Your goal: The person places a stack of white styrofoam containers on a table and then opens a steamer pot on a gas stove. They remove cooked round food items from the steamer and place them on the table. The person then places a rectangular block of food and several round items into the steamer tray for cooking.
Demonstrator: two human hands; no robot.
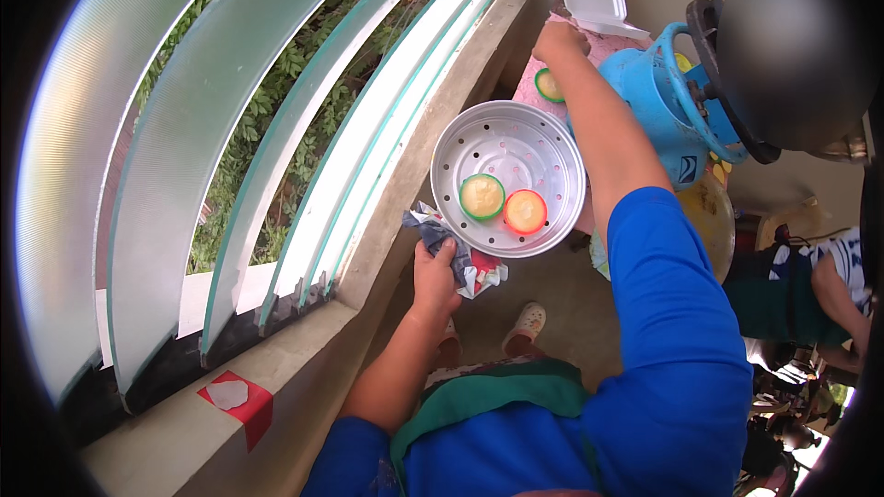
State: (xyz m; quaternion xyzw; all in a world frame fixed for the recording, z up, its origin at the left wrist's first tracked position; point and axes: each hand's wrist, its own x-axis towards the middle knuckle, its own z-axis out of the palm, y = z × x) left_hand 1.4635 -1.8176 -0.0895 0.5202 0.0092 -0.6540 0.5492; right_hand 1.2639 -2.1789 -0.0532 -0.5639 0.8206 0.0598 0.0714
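My left hand (436, 278) grips a crumpled cloth (442, 240) against the near-left rim of a perforated aluminium steamer tray (511, 145). Inside the tray sit a green round mold (482, 197) and an orange-red round mold (525, 212), both filled with a pale yellow cake. Past the tray, my right hand (563, 43) reaches down over a pink table covering (528, 86). Its fingers are partly hidden, so I cannot tell what they hold. Another green mold (548, 85) with pale filling lies just below that hand, partly behind my forearm.
An opened white foam box (595, 1) lies beyond my right hand. To the right stands a blue gas cylinder (632, 83) with a ring handle. Glass louvres (166, 172) and a concrete sill (414, 172) border the left. Another person's arm (839, 300) shows at far right.
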